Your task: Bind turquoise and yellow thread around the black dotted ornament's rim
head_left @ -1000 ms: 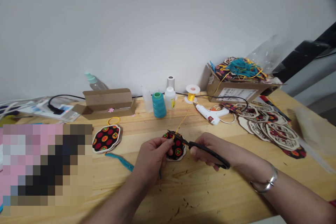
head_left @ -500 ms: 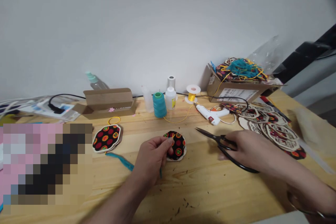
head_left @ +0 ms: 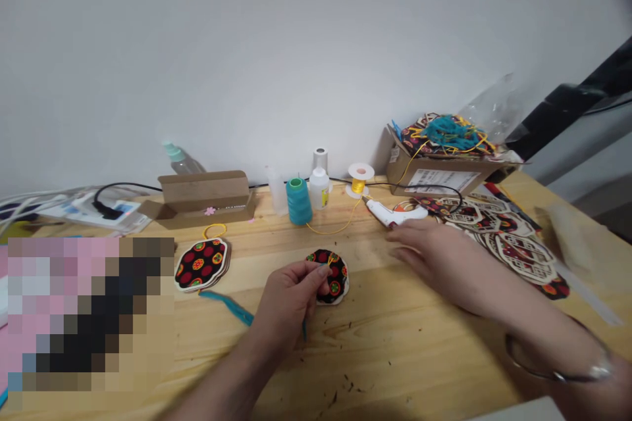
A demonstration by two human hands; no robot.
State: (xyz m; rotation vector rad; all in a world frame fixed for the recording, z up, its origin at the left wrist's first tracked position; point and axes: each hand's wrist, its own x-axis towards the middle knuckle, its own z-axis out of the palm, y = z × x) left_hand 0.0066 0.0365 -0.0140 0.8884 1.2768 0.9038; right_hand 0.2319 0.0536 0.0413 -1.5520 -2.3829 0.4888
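Observation:
My left hand is closed in a pinch on the yellow cord, against a scallop-edged ornament with black, red and orange patterned fabric. Its fingers cover the ornament's left side. A bit of teal tassel shows below that hand. My right hand is stretched over the table just in front of the white hot glue gun, its fingers extended and holding nothing I can see. Whether the fingers touch the glue gun I cannot tell. The scissors are not visible now.
A stack of matching ornaments with a teal tassel lies left. Behind stand a teal thread cone, a white bottle and a yellow cord spool. Wooden cut-outs and a filled cardboard box are right.
My right hand has let go of the black scissors and moved forward and left to the glue gun. My left hand stays at the ornament, still pinching.

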